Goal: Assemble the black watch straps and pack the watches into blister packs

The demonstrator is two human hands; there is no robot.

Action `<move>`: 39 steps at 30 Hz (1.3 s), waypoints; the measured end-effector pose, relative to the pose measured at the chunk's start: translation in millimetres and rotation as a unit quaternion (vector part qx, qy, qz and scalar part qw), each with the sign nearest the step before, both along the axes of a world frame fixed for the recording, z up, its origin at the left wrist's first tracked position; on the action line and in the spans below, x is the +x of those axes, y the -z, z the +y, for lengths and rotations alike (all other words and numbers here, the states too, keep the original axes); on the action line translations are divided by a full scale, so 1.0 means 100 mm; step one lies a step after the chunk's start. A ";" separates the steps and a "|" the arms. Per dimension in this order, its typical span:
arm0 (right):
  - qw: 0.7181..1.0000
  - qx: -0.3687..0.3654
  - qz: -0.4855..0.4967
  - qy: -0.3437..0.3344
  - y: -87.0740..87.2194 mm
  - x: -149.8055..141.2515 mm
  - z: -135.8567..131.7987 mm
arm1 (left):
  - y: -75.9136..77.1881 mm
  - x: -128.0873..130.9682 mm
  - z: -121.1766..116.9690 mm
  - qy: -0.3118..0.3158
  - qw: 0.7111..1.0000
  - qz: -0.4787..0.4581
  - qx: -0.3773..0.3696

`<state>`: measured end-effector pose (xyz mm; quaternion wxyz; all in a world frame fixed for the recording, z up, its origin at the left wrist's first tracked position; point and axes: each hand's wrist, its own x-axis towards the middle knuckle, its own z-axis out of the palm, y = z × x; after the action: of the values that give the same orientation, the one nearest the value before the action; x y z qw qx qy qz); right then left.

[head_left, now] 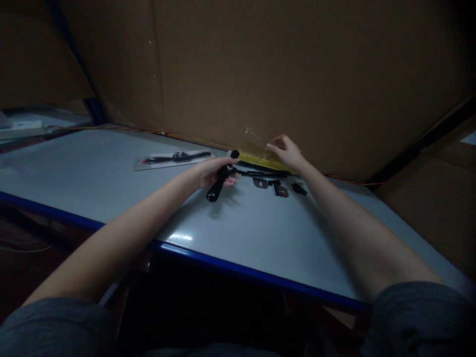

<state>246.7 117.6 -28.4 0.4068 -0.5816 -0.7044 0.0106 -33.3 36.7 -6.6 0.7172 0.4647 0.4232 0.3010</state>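
My left hand (208,172) is closed around a black handle-shaped tool (215,190), held tilted above the grey tabletop with its rounded end toward me. Farther back, my right hand (290,153) pinches a thin, clear plastic piece (256,140) between thumb and fingers, in front of the brown panel. Beneath it lie a yellow strip (260,160) and long black parts (264,174), partly hidden by my hands. Closer to me on the table are small dark plates with slots (280,191) and a small black clip-like piece (299,188).
To the left, a flat clear package (174,158) holds a black, red-tipped item. A brown board (260,64) rises behind the table, with thin coloured wires (130,130) along its foot. The table's front has a blue edge (238,267). A white power strip (24,129) sits far left.
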 end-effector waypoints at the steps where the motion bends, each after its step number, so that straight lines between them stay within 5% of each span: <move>1: 0.999 0.018 0.033 -0.015 -0.05 0.01 -0.03 | 0.00 0.00 0.01 0.007 1.000 -0.002 -0.012; 5: 0.986 0.043 0.097 -0.128 -0.37 -0.11 -0.36 | 0.01 -0.04 0.05 0.068 0.994 -0.054 -0.070; 9: 0.966 -0.042 0.028 -0.253 -0.64 -0.43 -0.93 | -0.02 -0.08 0.03 0.171 0.973 -0.120 -0.098; 12: 0.939 -0.062 -0.089 -0.326 -0.68 -0.64 -1.23 | -0.07 -0.07 -0.05 0.234 0.960 -0.134 -0.077; 16: 0.910 -0.002 -0.193 -0.366 -0.60 -0.72 -1.32 | -0.08 -0.03 -0.19 0.298 0.949 -0.104 0.002; 21: 0.904 0.033 -0.243 -0.351 -0.54 -0.66 -1.36 | -0.02 0.04 -0.27 0.298 0.944 -0.073 0.120; 25: 0.934 0.085 -0.229 -0.260 -0.48 -0.65 -1.45 | -0.02 0.05 -0.25 0.222 0.954 -0.030 0.198; 30: 0.978 0.166 0.031 -0.126 -0.40 -0.60 -1.42 | -0.08 0.09 -0.23 0.070 0.928 0.001 0.366; 32: 0.970 0.095 0.175 -0.141 -0.40 -0.55 -1.40 | -0.12 0.11 -0.25 0.042 0.892 -0.008 0.450; 34: 0.932 -0.069 0.293 -0.202 -0.43 -0.50 -1.41 | -0.15 0.11 -0.27 0.021 0.844 0.013 0.536; 37: 0.801 -0.343 0.382 -0.307 -0.49 -0.47 -1.48 | -0.14 0.06 -0.27 0.010 0.744 0.119 0.657; 39: 0.723 -0.460 0.380 -0.348 -0.51 -0.46 -1.52 | -0.11 0.02 -0.26 0.042 0.657 0.203 0.725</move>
<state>200.4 -34.5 22.4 0.2904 -0.3587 -0.5524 0.6942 -31.5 10.4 4.3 0.0614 0.9040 0.1857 0.3801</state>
